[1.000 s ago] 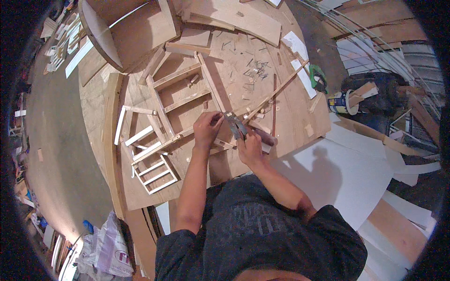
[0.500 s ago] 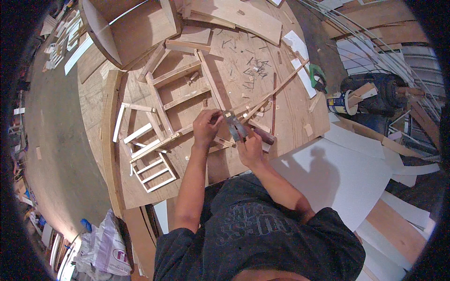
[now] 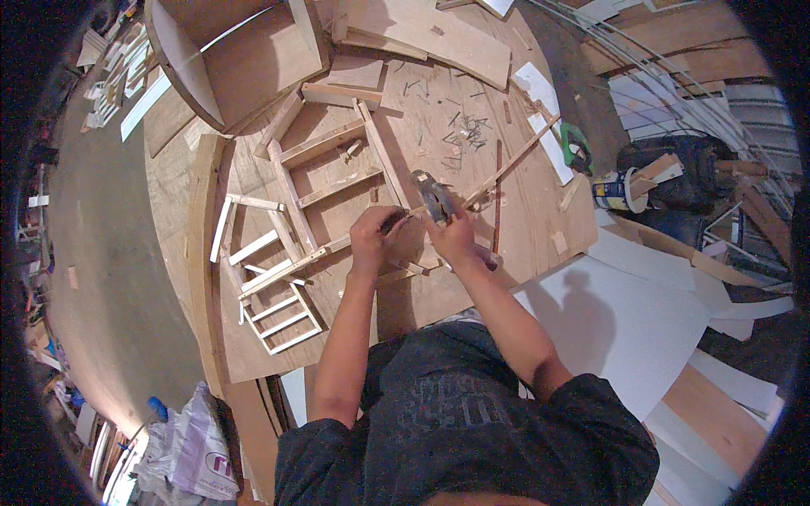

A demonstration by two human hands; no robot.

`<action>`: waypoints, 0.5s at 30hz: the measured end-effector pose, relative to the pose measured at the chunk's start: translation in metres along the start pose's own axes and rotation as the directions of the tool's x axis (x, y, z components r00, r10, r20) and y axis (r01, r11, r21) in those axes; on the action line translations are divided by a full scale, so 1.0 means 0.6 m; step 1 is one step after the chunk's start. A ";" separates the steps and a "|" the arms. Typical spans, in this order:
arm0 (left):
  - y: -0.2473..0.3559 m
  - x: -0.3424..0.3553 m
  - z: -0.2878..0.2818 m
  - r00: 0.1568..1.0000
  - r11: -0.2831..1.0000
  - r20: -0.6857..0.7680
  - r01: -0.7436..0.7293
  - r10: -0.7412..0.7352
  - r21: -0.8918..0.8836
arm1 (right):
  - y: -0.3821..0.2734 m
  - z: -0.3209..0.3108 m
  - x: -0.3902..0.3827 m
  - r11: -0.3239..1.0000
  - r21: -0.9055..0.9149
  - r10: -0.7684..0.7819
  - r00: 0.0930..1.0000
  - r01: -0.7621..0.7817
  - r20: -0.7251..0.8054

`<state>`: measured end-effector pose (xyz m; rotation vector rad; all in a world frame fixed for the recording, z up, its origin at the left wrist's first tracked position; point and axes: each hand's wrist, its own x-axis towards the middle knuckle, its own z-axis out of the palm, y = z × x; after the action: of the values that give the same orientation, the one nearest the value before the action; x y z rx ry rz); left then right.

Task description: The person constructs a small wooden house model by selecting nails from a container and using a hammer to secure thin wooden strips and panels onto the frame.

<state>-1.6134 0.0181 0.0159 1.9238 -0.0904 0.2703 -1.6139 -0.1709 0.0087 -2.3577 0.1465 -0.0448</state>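
My left hand (image 3: 371,234) is pinched beside a wooden frame, holding something small and dark that I cannot make out. Just right of it, my right hand (image 3: 453,236) grips a grey metal tool (image 3: 434,196) like pliers, its head pointing up and away from me. A thin wooden strip (image 3: 515,156) runs diagonally behind the tool. The ladder-like wooden frame (image 3: 337,184) lies flat above my left hand, with small white-edged frames (image 3: 287,323) to its lower left. A cluster of loose nails or pins (image 3: 464,135) lies on the plywood worktop (image 3: 413,304).
A plywood box (image 3: 253,67) and loose boards (image 3: 456,51) occupy the far side. A green tool (image 3: 574,148) and a white bucket (image 3: 618,192) are at the right, above large white sheets (image 3: 633,329). A crumpled sack (image 3: 190,447) sits lower left.
My right hand and the tool have lifted away from my left hand's fingertips, with the tool's head now higher and farther forward. My left hand has shifted slightly.
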 end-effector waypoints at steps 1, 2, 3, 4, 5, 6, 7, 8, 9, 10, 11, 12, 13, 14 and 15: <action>-0.004 -0.002 -0.001 1.000 1.000 0.001 -0.014 0.014 0.005 | -0.006 -0.005 0.003 1.000 0.001 0.003 1.000 -0.003 0.005; -0.007 -0.004 -0.002 1.000 1.000 0.003 -0.028 0.028 0.010 | -0.011 -0.011 0.006 0.998 0.057 0.024 0.998 -0.028 0.063; -0.010 -0.007 -0.004 1.000 1.000 0.005 -0.024 0.024 0.012 | -0.017 -0.015 0.008 0.992 0.110 0.043 0.992 -0.057 0.122; -0.010 -0.005 -0.002 0.997 0.996 -0.010 -0.082 0.083 0.028 | -0.008 -0.013 0.011 0.992 0.109 0.048 0.992 -0.061 0.117; -0.009 -0.004 0.000 0.990 0.989 -0.025 -0.140 0.141 0.045 | 0.001 -0.010 0.014 0.993 0.101 0.049 0.991 -0.062 0.122; -0.008 -0.004 0.002 0.989 0.989 -0.020 -0.142 0.143 0.041 | 0.010 -0.008 0.015 0.994 0.092 0.051 0.991 -0.063 0.126; -0.013 -0.010 0.002 0.993 0.988 0.008 -0.120 0.120 0.100 | 0.001 -0.011 0.016 0.993 0.095 0.052 0.990 -0.065 0.131; -0.015 -0.013 0.002 0.995 0.982 0.036 -0.101 0.096 0.158 | -0.012 -0.020 0.016 0.992 0.093 0.074 0.984 -0.090 0.159; -0.017 -0.014 0.003 0.995 0.982 0.039 -0.098 0.093 0.160 | -0.024 -0.026 0.016 0.989 0.091 0.096 0.978 -0.115 0.188; -0.012 -0.010 0.006 0.993 0.982 0.034 -0.119 0.115 0.147 | -0.013 -0.026 0.016 0.988 0.093 0.104 0.978 -0.122 0.182; -0.011 -0.009 0.008 0.990 0.981 0.029 -0.138 0.135 0.136 | 0.004 -0.023 0.018 0.991 0.057 0.108 0.977 -0.120 0.185; -0.008 -0.008 0.010 0.990 0.981 0.038 -0.141 0.137 0.134 | 0.021 -0.019 0.019 0.993 0.020 0.112 0.976 -0.118 0.188; -0.014 -0.015 0.011 0.994 0.988 0.039 -0.102 0.099 0.115 | 0.014 -0.019 0.023 0.992 0.023 0.114 0.975 -0.121 0.193; -0.019 -0.021 0.011 0.997 0.993 0.041 -0.064 0.060 0.095 | 0.007 -0.019 0.025 0.991 -0.085 0.123 0.968 -0.107 0.219; -0.026 -0.025 0.010 0.998 0.993 0.042 -0.060 0.056 0.100 | 0.000 -0.020 0.027 0.978 -0.192 0.134 0.960 -0.087 0.244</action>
<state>-1.6243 0.0168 -0.0038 2.0295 -0.1616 0.2810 -1.5987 -0.1813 0.0169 -2.5046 0.1616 0.3403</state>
